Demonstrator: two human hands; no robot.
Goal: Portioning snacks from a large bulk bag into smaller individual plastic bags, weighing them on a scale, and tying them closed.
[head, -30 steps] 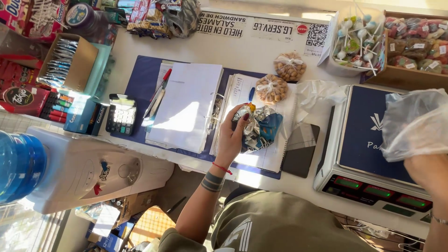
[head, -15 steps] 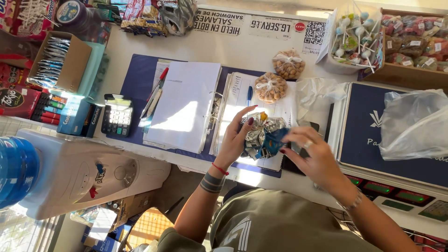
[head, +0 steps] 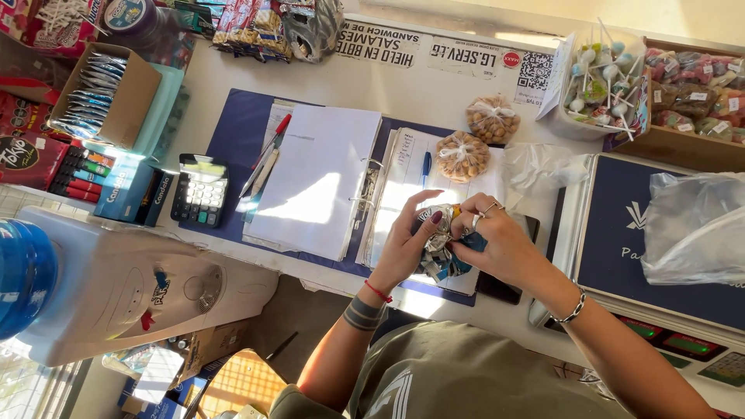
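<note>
Head camera, looking down: you are standing at a white worktop point(head: 434, 85) crowded with shop goods. Both your hands are meeting at the centre of the view, over an open ring binder point(head: 341, 186). Your left hand point(head: 403, 248) is curling its fingers point(head: 431, 220) tightly around a crinkly bundle of silver and blue wrappers point(head: 438, 252). Your right hand point(head: 497, 244), wearing rings and a bracelet, is pressing in from 3 o'clock, its fingers closed on the same bundle. The bundle is sitting between your palms, just above the binder's right-hand page.

At 12 o'clock from your hands two tied bags of nuts point(head: 475, 136) are lying, with a blue pen point(head: 426, 167) just beside them. At 9 o'clock a calculator point(head: 199, 200) is resting on a dark blue mat. At 3 o'clock a loose clear plastic bag point(head: 691, 229) is sitting on a weighing scale point(head: 621, 240). A dark phone point(head: 508, 289) is lying partly under your right wrist.

The risks, as a judgement: the wrappers look slippery, so a loosened grip could be scattering pieces across the pages, and your right forearm is passing close enough to nudge the phone off the edge.
</note>
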